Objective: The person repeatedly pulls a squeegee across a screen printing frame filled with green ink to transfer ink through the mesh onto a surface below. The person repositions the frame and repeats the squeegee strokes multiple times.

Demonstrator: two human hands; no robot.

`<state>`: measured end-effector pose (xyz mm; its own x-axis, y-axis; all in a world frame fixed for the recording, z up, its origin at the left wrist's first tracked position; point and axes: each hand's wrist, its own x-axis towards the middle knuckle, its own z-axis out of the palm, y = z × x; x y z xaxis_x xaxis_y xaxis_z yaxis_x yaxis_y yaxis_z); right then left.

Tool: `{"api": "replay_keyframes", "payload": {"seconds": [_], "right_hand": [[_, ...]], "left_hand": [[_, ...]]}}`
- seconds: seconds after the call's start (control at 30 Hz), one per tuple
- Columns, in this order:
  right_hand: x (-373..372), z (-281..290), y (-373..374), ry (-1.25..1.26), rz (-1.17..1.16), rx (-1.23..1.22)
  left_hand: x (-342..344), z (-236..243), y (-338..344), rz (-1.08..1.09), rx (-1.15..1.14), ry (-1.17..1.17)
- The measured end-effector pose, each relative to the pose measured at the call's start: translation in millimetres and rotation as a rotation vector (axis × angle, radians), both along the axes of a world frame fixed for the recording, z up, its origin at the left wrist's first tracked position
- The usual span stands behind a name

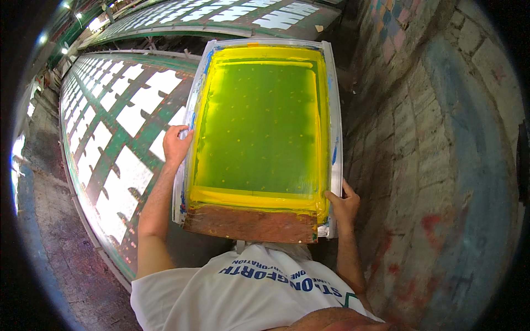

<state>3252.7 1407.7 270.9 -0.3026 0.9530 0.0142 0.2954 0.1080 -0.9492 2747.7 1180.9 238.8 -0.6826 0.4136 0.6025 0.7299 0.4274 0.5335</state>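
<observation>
Framed screen (256, 127), green in the middle and yellow round its border, is held up before the person's chest, between a desk on the left and a wall on the right. At far left I see a stained brown-and-blue surface (41, 243), then the long green desk (115, 140), covered in rows of notched white pieces (132, 117). Lamps (43, 38) glow beyond its far end. The left forearm (156, 209) crosses in front of that desk, and the screen blocks another part of it from view. The left grip (176, 144) is closed round the left rim, about midway along. Past the screen's far end stands a 2nd desk (326, 16) with more white pieces. A brown board (251, 225) spans most of the near end, right by the white shirt (243, 298). The right grip (344, 207) clasps the right rim close to the near corner, thumb on top. Farther right, a rough block wall (408, 165) with faded blue paint and red marks shuts off that side, a dark gap between it and the rim. The screen's long axis runs straight out from the chest, 1 short end toward the 2nd desk, the boarded end toward the person; what lies beneath it is hidden.
</observation>
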Motion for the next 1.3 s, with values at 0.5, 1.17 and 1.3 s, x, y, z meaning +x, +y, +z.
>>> {"api": "replay_keyframes", "payload": {"seconds": [0.5,1.17,1.3], "right_hand": [[-48.7,42.4,350.4,-0.093,0.152,0.027],[-244.7,77.7,755.6,-0.05,0.144,-0.031],[-280.4,72.7,818.8,-0.057,0.148,-0.037]], "left_hand": [[-11.2,46.9,275.9,0.113,0.014,-0.002],[-196.1,98.6,671.5,0.103,-0.001,-0.117],[-231.8,105.4,734.7,0.104,0.013,-0.032]]}}
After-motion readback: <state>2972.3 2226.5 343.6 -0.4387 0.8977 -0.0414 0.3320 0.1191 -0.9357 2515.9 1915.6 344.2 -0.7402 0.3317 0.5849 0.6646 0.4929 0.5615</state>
